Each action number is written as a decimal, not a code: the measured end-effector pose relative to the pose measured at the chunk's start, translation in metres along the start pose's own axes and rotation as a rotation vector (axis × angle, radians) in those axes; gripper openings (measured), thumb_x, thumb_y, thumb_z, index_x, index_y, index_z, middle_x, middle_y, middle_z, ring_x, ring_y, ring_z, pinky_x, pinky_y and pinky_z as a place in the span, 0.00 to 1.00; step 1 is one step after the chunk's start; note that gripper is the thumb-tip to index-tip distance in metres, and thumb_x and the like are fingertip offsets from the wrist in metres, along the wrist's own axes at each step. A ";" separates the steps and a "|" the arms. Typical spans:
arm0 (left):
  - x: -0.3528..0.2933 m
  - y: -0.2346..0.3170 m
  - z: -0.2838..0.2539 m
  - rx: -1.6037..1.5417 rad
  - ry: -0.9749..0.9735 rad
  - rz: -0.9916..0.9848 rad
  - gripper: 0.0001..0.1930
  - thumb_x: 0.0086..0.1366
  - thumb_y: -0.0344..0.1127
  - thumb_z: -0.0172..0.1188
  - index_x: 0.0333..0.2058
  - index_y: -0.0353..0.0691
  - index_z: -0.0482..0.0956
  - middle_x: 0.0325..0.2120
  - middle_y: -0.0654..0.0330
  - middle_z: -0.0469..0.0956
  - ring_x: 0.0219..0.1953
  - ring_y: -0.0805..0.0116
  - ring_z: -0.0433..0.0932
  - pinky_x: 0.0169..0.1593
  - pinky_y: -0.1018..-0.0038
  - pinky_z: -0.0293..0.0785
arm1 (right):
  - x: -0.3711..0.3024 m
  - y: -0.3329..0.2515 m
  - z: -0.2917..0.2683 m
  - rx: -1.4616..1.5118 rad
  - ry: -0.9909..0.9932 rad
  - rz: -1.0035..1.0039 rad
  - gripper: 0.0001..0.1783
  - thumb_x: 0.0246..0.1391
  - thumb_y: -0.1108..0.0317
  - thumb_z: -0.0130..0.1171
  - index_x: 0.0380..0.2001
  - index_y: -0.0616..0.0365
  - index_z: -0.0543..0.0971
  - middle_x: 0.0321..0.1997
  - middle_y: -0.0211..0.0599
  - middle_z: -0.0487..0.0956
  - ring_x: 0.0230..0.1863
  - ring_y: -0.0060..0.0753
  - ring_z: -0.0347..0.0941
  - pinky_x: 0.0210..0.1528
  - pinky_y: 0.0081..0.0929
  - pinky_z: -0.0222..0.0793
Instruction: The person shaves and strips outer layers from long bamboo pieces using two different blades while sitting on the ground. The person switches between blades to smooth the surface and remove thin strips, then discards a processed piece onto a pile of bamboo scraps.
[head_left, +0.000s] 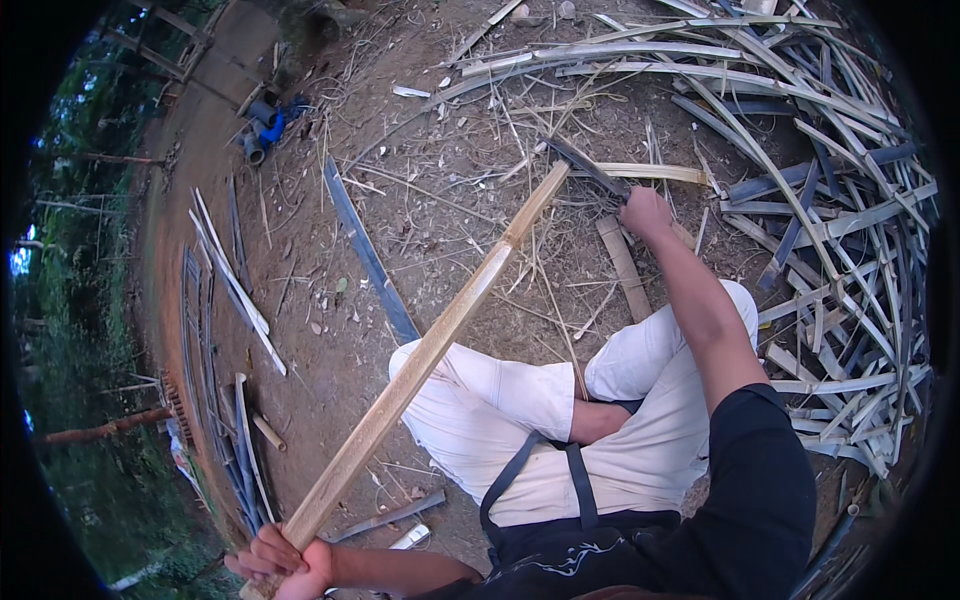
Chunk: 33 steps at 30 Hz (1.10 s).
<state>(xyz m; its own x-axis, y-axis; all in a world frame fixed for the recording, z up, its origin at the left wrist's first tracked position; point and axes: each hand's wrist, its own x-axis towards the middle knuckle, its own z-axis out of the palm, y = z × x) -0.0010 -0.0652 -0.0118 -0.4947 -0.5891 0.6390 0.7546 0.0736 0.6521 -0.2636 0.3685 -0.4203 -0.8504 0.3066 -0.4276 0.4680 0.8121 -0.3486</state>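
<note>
My left hand (283, 563) is wrapped round the lower end of a long split bamboo strip (405, 385). The strip slants up and away to the right across my left knee, its pale inner side showing, with a node partway along. My right hand (647, 213) grips the handle of a machete (590, 170). The dark blade points to the upper left, and its edge is at or very near the far end of the strip; I cannot tell whether they touch. Part of the handle is hidden inside my fist.
A large heap of split bamboo strips (850, 240) lies to the right. A dark strip (365, 250) rests on the ground by my left knee, and a flat wooden piece (623, 270) lies ahead. More long strips (235, 270) lie at left, with dark tubes (262, 120) beyond. Shavings litter the soil.
</note>
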 end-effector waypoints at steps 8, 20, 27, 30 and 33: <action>0.041 0.035 -0.045 0.061 0.144 0.015 0.37 0.65 0.78 0.33 0.24 0.45 0.59 0.12 0.67 0.53 0.10 0.77 0.49 0.16 0.79 0.43 | -0.020 0.029 0.017 -0.026 0.071 -0.134 0.22 0.49 0.66 0.68 0.48 0.60 0.78 0.49 0.52 0.81 0.55 0.52 0.77 0.58 0.44 0.73; 0.037 0.015 -0.033 0.039 0.344 -0.050 0.38 0.63 0.80 0.31 0.22 0.47 0.61 0.08 0.67 0.52 0.08 0.76 0.47 0.15 0.77 0.39 | -0.041 0.072 0.009 -0.429 0.004 0.147 0.20 0.60 0.64 0.56 0.54 0.58 0.80 0.67 0.51 0.64 0.68 0.53 0.60 0.66 0.45 0.61; 0.035 0.018 -0.032 0.049 0.356 -0.057 0.39 0.63 0.81 0.30 0.22 0.48 0.62 0.08 0.68 0.53 0.07 0.77 0.48 0.13 0.79 0.38 | -0.044 0.068 0.015 -0.356 -0.041 0.112 0.25 0.52 0.69 0.63 0.55 0.61 0.77 0.67 0.55 0.62 0.68 0.59 0.60 0.66 0.46 0.66; 0.037 0.024 -0.035 0.048 0.349 -0.044 0.39 0.64 0.81 0.31 0.22 0.48 0.63 0.08 0.67 0.54 0.08 0.77 0.47 0.14 0.79 0.39 | -0.058 0.054 0.010 -0.429 -0.050 0.013 0.25 0.51 0.69 0.63 0.54 0.62 0.77 0.63 0.55 0.68 0.66 0.58 0.64 0.65 0.42 0.67; 0.034 0.028 -0.025 0.039 0.343 -0.002 0.38 0.64 0.80 0.35 0.23 0.47 0.65 0.08 0.67 0.55 0.09 0.76 0.50 0.16 0.79 0.43 | -0.048 0.056 0.010 -0.401 -0.036 -0.112 0.23 0.50 0.69 0.63 0.51 0.62 0.76 0.58 0.56 0.74 0.63 0.57 0.69 0.63 0.41 0.69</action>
<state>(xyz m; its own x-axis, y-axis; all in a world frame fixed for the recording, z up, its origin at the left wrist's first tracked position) 0.0144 -0.1034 0.0181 -0.3172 -0.8251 0.4676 0.7333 0.0993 0.6727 -0.1944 0.3946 -0.4274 -0.8784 0.1937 -0.4368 0.2365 0.9706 -0.0450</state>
